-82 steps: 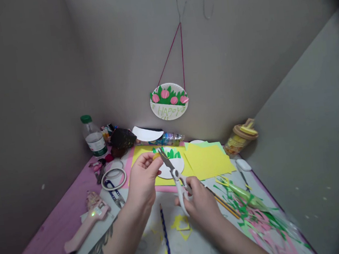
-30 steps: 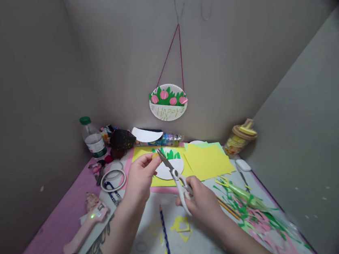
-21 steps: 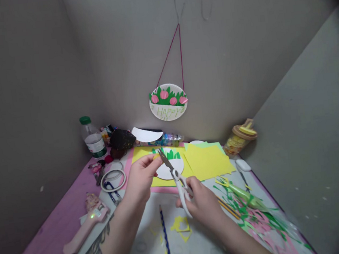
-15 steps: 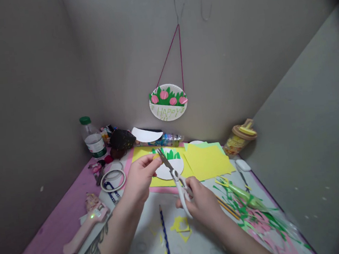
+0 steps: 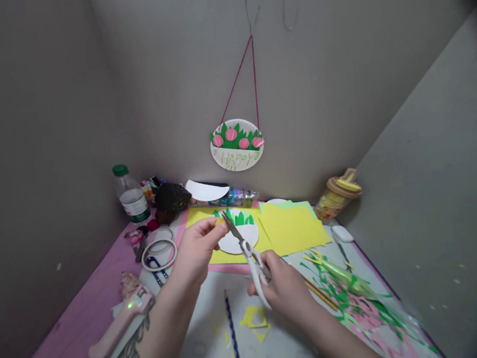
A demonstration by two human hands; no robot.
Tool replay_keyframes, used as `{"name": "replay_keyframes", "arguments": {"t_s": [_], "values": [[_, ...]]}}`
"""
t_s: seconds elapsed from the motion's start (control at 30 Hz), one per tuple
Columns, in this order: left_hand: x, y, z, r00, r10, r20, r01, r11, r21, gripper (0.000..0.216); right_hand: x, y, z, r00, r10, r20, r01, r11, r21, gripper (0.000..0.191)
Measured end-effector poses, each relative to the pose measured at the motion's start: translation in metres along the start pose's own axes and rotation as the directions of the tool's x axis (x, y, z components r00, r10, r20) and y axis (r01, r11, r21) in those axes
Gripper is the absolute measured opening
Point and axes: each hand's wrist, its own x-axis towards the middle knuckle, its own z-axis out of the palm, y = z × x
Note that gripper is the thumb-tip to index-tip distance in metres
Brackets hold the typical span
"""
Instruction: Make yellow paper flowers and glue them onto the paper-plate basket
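My right hand [image 5: 286, 288] grips white-handled scissors [image 5: 249, 255], their blades pointing up and left toward my left hand [image 5: 197, 251]. That hand pinches a small yellow paper piece [image 5: 217, 220] right at the blade tips. Both hands hover above a white paper plate with green paper grass [image 5: 240, 231], which lies on yellow paper sheets [image 5: 291, 227]. A blue pencil [image 5: 232, 335] and yellow paper scraps [image 5: 254, 318] lie on the table below my hands.
A pink glue gun [image 5: 119, 322] lies at the left, with tape rings [image 5: 159, 252] and a water bottle [image 5: 131, 196] behind it. Green and pink paper scraps [image 5: 360, 303] pile at the right. A decorated plate [image 5: 237, 144] hangs on the wall. A cup [image 5: 337, 193] stands at the back right.
Both hands stay almost in place. The scissors and the yellow piece shift only slightly as the blades work at the paper.
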Motion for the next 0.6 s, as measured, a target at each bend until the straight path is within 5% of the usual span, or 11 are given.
{"name": "replay_keyframes", "arguments": {"t_s": [0.6], "values": [[-0.002,0.021,-0.013,0.999,-0.023,0.047,0.015,0.989,0.149,0.021,0.007,0.01,-0.012,0.996,-0.078,0.033,0.077,0.996,0.052,0.019]]}}
